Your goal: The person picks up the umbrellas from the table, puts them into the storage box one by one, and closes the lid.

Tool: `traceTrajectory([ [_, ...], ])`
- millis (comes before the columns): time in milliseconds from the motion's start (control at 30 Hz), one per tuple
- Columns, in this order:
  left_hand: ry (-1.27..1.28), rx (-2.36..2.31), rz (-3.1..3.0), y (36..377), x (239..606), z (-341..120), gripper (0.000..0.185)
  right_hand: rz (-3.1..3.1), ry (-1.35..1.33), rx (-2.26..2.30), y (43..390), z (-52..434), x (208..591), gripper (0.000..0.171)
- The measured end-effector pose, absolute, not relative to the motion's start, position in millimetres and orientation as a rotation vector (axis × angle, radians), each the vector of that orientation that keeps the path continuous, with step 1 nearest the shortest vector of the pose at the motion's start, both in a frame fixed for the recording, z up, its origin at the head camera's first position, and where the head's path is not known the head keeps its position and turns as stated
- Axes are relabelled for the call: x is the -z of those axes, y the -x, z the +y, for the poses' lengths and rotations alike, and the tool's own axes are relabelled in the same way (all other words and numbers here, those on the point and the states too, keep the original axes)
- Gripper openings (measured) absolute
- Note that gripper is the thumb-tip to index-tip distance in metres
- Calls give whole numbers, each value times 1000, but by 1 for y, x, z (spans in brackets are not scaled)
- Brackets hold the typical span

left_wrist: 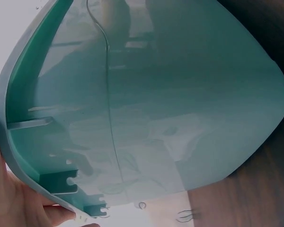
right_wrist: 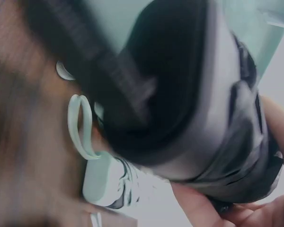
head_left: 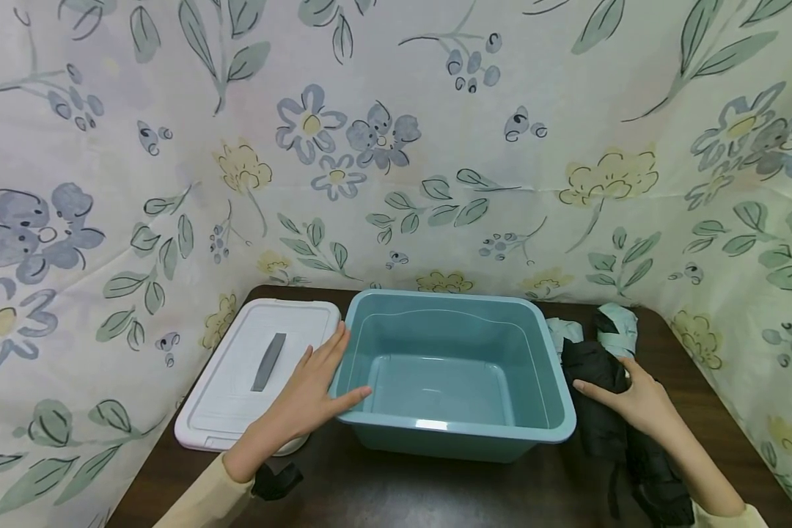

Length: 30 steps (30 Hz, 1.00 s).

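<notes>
Now, head: left hand (head_left: 303,400) flat, fingers straight against left wall of teal bin (head_left: 458,433) mid-worktop (head_left: 396,491); right hand (head_left: 636,400) curled on black umbrella (head_left: 600,396) just right of bin; white lid (head_left: 251,370) left | left wrist: bin rim (left_wrist: 23,161) touching palm | right wrist: fingers (right_wrist: 203,208) gripping umbrella (right_wrist: 180,94), blurred.

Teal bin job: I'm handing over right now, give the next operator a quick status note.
Left hand: open, fingers straight against the left wall of the teal bin.
Right hand: gripping the black folded umbrella lying on the table right of the bin.
White lid: off, flat on the table left of the bin.
Done: bin uncovered; nothing inside.
Left, probably: umbrella into the bin, lid back on.
</notes>
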<state>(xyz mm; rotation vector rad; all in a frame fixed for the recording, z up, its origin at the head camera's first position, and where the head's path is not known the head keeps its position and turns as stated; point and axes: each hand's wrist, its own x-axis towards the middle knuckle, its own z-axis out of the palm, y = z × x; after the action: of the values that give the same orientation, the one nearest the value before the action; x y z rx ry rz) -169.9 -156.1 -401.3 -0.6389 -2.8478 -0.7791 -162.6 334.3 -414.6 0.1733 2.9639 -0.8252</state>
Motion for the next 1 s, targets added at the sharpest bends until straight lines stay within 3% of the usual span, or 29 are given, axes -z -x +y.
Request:
traceTrajectory([
  [1000, 624, 771, -2895, 168, 399, -156, 95, 3106, -97, 869, 177, 307, 350, 93],
])
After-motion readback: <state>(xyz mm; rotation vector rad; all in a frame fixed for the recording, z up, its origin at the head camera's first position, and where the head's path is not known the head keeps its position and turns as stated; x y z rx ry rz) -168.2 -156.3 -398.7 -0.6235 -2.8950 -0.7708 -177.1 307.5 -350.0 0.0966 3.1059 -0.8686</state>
